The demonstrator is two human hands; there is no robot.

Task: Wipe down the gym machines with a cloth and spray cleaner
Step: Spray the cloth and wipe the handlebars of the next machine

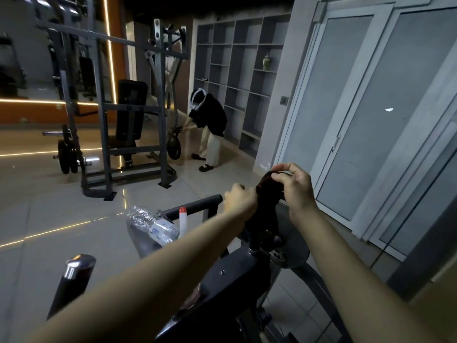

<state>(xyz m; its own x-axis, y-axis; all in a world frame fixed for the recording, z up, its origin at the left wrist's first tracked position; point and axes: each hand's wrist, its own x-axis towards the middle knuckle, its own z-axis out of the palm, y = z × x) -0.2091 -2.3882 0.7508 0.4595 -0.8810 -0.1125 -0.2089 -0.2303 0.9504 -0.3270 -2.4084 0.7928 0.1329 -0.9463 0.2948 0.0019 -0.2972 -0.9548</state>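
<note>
Item 1: cloth [265, 191], dark, bunched over the upright post of the nearest gym machine [237, 276], above its round plate.

Item 2: right hand [295, 191], thumb and forefinger pinching the cloth's top edge, the other fingers curled against the fabric.

Item 3: left hand [238, 196], fingers curled tight, set against the cloth's left side at the end of a black handlebar [195, 205]. Whether it grips the cloth or the bar cannot be told.

Item 4: spray bottle [182, 220], white with a red tip, upright just behind the handlebar.

Item 5: clear water bottle [153, 225], lying tilted on the machine's grey frame, just left of the spray bottle.

Item 6: chrome-capped bar [75, 271], lower left foreground.

Item 7: weight rack [116, 107] with padded seat, across the tiled floor.

Item 8: second person [210, 120], bent over a weight plate beside the rack.

Item 9: grey cubby shelving [237, 70] on the far wall.

Item 10: glass doors [371, 95] to the right.
</note>
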